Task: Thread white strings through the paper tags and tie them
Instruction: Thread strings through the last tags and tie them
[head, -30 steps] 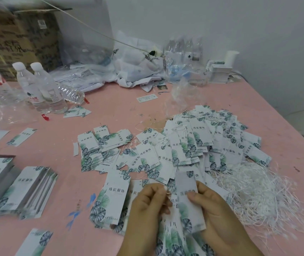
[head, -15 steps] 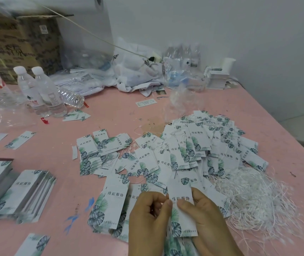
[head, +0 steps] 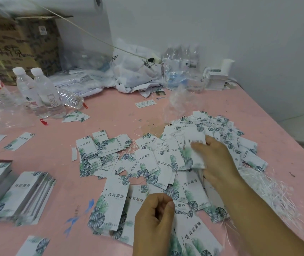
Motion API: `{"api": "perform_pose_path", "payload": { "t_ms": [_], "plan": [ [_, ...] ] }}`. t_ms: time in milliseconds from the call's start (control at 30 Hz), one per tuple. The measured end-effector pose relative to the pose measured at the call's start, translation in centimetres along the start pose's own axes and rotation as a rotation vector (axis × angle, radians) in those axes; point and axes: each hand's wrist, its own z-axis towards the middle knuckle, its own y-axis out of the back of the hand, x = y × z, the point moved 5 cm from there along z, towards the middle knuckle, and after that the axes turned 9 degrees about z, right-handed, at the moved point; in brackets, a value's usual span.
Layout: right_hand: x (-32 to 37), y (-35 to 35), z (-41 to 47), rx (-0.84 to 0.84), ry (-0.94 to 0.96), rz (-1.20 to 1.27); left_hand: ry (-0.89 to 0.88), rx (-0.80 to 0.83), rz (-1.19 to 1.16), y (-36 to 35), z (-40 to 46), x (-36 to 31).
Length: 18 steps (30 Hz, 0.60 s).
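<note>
A single paper tag, white with green leaf print and dark characters, is held out over the big heap of tags at the middle right of the pink surface. The right hand has it: thumb on the printed face, fingers curled behind, so the grip is closed round the tag, which appears blurred. I cannot tell whether a string already hangs from this tag.

The left hand sits nearer the camera, above a row of larger tags lying face up. Its fingers are curled in with the thumb tip pressed against the forefinger; the grip is narrow, and whether anything thin is pinched there cannot be made out.

Right of the right forearm lies the tangle of white strings, loose and spreading toward the surface's right edge. Left of the heap, a smaller scatter of tags overlaps in a rough fan. Further left, neat stacks of tags lie side by side near the left edge.

At the back left stand two clear water bottles with white caps, a third bottle lying on its side just beside them, and a cardboard box behind. White plastic bags are crumpled against the wall.
</note>
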Motion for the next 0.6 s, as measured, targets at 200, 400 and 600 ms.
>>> {"api": "perform_pose_path", "payload": {
  "t_ms": [200, 400, 600],
  "plan": [
    [1.9, -0.3, 3.0, -0.083, 0.296, -0.674, -0.03, 0.021, 0.064, -0.1, 0.1, -0.2],
    [0.5, 0.4, -4.5, 0.081, 0.495, -0.58, -0.379, 0.074, 0.519, -0.7, 0.2, -0.8],
    [-4.9, 3.6, -12.7, 0.231, 0.544, -0.911, -0.321, 0.139, 0.876, -0.6, 0.8, 0.5]
  ]
}}
